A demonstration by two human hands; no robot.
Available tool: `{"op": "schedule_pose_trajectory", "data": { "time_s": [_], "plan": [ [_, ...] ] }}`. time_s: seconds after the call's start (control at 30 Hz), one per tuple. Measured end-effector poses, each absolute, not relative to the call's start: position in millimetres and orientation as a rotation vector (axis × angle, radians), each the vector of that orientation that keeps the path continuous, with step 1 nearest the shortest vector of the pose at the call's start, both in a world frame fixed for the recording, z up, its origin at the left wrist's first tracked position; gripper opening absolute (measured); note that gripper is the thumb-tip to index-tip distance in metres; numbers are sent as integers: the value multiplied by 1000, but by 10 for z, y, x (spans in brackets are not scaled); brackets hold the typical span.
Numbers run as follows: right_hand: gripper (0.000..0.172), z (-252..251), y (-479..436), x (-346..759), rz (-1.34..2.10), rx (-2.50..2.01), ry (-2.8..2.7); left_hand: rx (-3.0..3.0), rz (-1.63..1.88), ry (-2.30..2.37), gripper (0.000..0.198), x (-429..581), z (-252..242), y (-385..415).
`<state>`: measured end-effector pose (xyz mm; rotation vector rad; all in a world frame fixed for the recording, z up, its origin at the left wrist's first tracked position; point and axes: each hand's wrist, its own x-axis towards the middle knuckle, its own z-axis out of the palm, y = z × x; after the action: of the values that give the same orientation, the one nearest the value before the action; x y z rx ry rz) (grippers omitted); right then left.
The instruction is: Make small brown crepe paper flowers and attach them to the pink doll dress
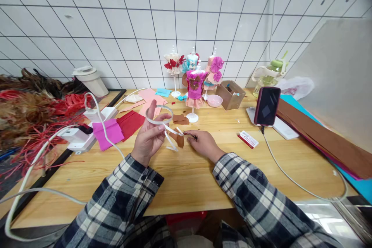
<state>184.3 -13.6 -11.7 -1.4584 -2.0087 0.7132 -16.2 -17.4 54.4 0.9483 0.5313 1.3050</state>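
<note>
My left hand (149,137) is raised over the middle of the table, closed on a roll of white tape (147,115) with its index finger up through the ring. Loose strips of the tape curl away to the right and downward. My right hand (205,144), resting low over the table, grips a slim dark tool (191,136) whose tip reaches the end of a tape strip; most of it is hidden by the fingers. Behind the strips shows a piece of brown paper (178,139). Another brown piece (180,119) lies just beyond. A mini dress form (195,87) in magenta and brown paper stands behind.
More dress forms (173,66) stand near the tiled wall, beside a pink bowl (215,101) and a cardboard box (235,100). Red paper (131,124), magenta paper (108,135) and power strips (78,139) lie left. A phone (267,106) with a cable and brown sheets (325,139) are right.
</note>
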Motion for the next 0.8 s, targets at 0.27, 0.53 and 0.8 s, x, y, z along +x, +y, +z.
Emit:
{"op": "schedule_pose_trajectory", "data": {
  "time_s": [0.27,0.53,0.8],
  "plan": [
    [42,-96,-202,1565,882,-1206,-2218,870,1215,420,91,-130,610,-253],
    [24,-93,-214,1513,400,-1674,-2295,792,1247,357,90,-298,689,-245],
    [23,-82,-17,1534,324,-1864,-2271,766,1399,360,83,-415,779,-274]
  ]
}}
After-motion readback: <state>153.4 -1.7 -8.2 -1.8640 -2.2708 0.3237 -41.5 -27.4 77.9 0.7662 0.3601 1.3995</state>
